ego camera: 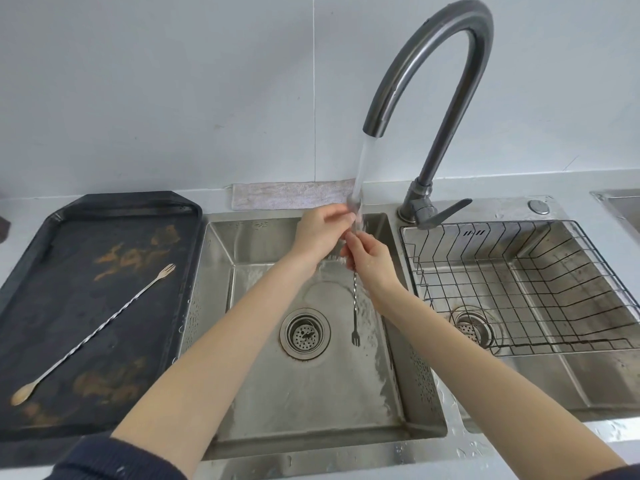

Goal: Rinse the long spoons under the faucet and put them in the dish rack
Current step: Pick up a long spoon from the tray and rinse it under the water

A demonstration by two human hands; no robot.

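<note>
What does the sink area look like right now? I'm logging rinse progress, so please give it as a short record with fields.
faucet: water running from the faucet
spoon in hand: long twisted spoon, bowl end up in the stream, fork end hanging down over the left basin
left hand: left hand pinching its upper end
right hand: right hand gripping the stem
waiting: second long spoon lying on the black tray
dish rack: wire dish rack in the right basin, no spoons visible in it
</note>
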